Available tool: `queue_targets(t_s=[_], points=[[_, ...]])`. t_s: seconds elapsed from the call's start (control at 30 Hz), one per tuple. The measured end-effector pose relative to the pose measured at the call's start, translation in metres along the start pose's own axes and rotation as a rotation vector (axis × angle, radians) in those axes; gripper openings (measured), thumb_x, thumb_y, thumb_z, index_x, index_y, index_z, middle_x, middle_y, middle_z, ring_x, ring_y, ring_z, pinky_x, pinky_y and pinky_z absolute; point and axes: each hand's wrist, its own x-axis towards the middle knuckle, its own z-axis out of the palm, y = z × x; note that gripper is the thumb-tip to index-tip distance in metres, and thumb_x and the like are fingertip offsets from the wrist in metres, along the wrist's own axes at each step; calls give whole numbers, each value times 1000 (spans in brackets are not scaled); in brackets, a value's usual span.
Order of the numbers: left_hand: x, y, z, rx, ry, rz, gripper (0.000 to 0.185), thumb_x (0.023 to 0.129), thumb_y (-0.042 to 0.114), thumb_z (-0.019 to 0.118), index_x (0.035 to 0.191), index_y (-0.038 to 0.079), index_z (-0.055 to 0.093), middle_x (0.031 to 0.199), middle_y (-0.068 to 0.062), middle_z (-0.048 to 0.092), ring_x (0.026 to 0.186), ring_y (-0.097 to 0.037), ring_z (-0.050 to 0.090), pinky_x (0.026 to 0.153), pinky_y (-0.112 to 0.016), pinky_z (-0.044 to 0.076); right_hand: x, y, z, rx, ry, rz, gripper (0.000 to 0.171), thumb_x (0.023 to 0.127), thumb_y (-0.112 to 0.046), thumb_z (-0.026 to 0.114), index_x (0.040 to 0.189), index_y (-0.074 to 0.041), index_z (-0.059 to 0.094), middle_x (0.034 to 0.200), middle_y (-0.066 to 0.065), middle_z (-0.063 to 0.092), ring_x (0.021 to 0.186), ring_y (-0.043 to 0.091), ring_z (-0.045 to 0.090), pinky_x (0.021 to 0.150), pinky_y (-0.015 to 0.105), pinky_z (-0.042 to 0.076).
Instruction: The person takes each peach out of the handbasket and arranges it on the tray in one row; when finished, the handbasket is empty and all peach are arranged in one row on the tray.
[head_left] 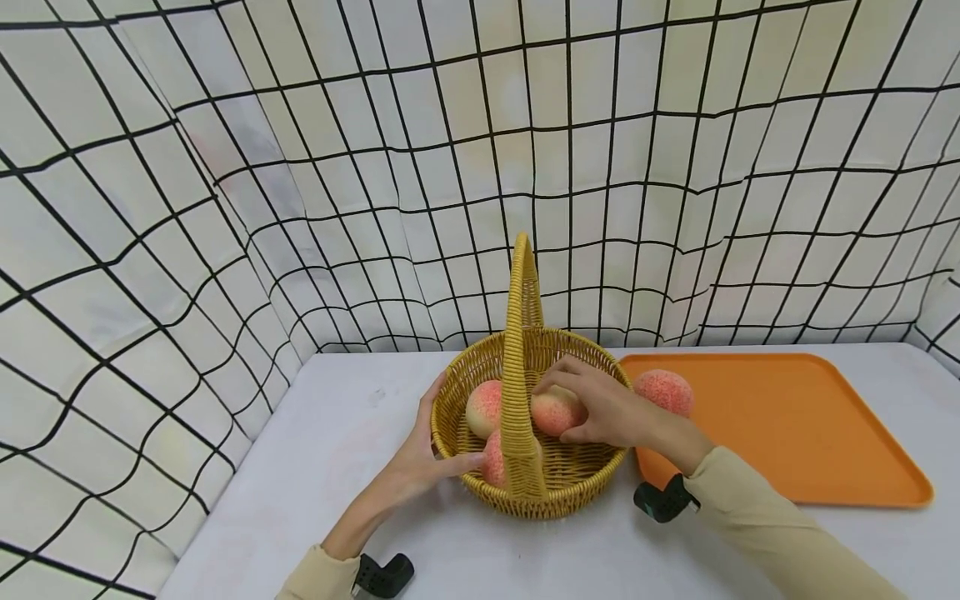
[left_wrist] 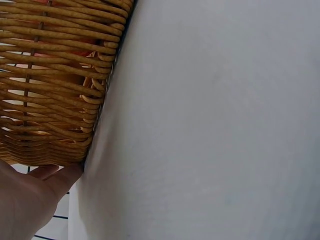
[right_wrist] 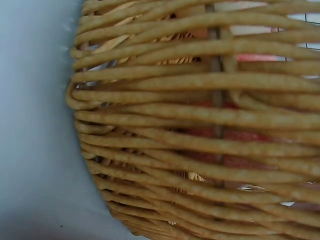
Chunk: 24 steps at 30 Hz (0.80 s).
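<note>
A yellow wicker basket [head_left: 585, 487] with a tall arched handle stands on the white table. My left hand [head_left: 412, 458] holds its left side, thumb over the front rim. In the left wrist view, the fingertips [left_wrist: 65, 177] lie against the basket's lower wall. Inside the basket, my right hand [head_left: 600, 408] grips a pink-and-cream peach [head_left: 553, 414] from above. Left of the handle lies another peach [head_left: 482, 408], and a third peach [head_left: 495, 461] sits at the front, partly behind the handle. Woven wall [right_wrist: 200, 110] fills most of the right wrist view and hides the right hand.
An orange tray [head_left: 780, 425] lies right of the basket, with a pink peach [head_left: 665, 392] near its left edge, partly behind the right forearm. White table surface [head_left: 322, 433] extends to the left. A black net [head_left: 465, 150] over white sheeting stands behind and at the left.
</note>
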Motion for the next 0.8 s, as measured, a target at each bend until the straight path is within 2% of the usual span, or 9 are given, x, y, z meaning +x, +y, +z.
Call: queue_targets(t_s=[0.3,0.5,0.67,0.8], points=[[0,0,0,16,1,-5,125,84,33,87,168,27,-5,173,-18,9,158,-41,14,123,-63,19,6,-1,4,32,-31,36,51,82,-12,91,128,-11,69,127,7,59,115,25,58,99,47,53],[0,0,1,14,-2,-10,125,84,34,88,168,29,-4,173,-16,10,158,-39,16,123,-61,20,4,-7,7,7,-7,65,49,80,-11,91,124,-10,70,124,5,61,115,25,59,97,46,54],[0,-1,0,9,1,-1,124,84,33,88,168,29,-3,173,-16,11,158,-39,16,123,-62,19,-4,-15,2,13,72,51,51,76,-10,92,122,-14,70,122,2,61,111,22,59,92,44,54],[-2,-1,-1,13,5,-8,124,84,33,88,168,29,-4,173,-16,11,158,-39,16,123,-62,19,-13,-22,-13,83,171,56,53,75,-5,92,122,-18,70,124,0,59,110,23,59,87,43,56]])
